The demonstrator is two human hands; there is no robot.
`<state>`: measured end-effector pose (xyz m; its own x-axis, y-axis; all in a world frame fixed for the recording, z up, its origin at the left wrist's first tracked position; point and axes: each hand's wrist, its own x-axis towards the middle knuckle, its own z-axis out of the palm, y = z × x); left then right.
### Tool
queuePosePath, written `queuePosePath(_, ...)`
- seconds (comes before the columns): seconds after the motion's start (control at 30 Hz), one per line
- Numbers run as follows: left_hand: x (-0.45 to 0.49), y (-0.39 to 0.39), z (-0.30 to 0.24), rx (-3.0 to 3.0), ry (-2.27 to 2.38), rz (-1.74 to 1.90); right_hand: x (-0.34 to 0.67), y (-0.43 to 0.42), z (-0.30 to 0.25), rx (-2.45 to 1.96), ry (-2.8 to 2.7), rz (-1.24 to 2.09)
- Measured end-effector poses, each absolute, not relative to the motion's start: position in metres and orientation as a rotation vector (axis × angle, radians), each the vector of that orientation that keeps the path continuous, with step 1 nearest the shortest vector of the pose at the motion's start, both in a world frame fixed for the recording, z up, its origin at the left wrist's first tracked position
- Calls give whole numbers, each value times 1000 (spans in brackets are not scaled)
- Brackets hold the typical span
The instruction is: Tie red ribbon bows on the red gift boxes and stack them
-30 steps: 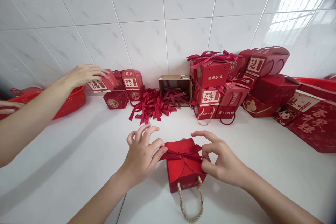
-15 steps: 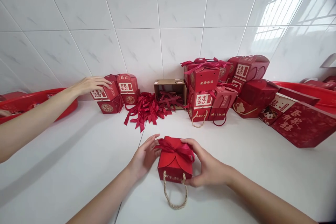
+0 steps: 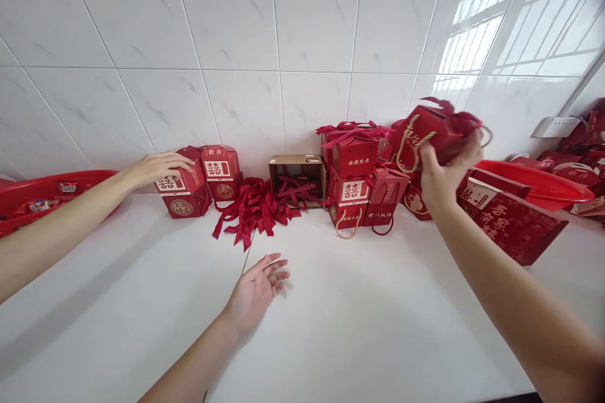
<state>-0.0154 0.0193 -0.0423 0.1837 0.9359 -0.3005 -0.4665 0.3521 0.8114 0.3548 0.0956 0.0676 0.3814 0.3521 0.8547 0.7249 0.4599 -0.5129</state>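
Note:
My right hand (image 3: 444, 173) is raised at the right and grips a red gift box with a ribbon bow and a rope handle (image 3: 430, 135), holding it tilted in the air over the pile of red boxes (image 3: 362, 176) by the wall. My left hand (image 3: 258, 289) hovers just above the white counter (image 3: 354, 315) with its fingers spread and nothing in it. A pile of loose red ribbons (image 3: 253, 208) lies on the counter beyond my left hand.
Another person's arm reaches in from the left, its hand (image 3: 154, 167) resting on a red box (image 3: 182, 192) by the wall. A small open cardboard box (image 3: 297, 177) holds ribbons. Red basins stand at far left (image 3: 28, 192) and far right (image 3: 539, 179). Flat red bags (image 3: 515, 223) lie right.
My right hand has lifted the ribboned box off the counter and carried it up to the right. My left hand let go and opened. The view tilted upward.

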Motion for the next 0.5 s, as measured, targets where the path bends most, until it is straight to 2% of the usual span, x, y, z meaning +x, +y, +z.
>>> queuePosePath(0.1,-16,18,-43,654,884,1080,347,122,67,-1328,-1084,-119)
queuePosePath(0.2,-18,18,-47,670,873,1081,336,134,56,-1426,-1244,36)
queuePosePath(0.5,-21,23,-54,662,872,1097,345,135,34,-1399,-1361,-31)
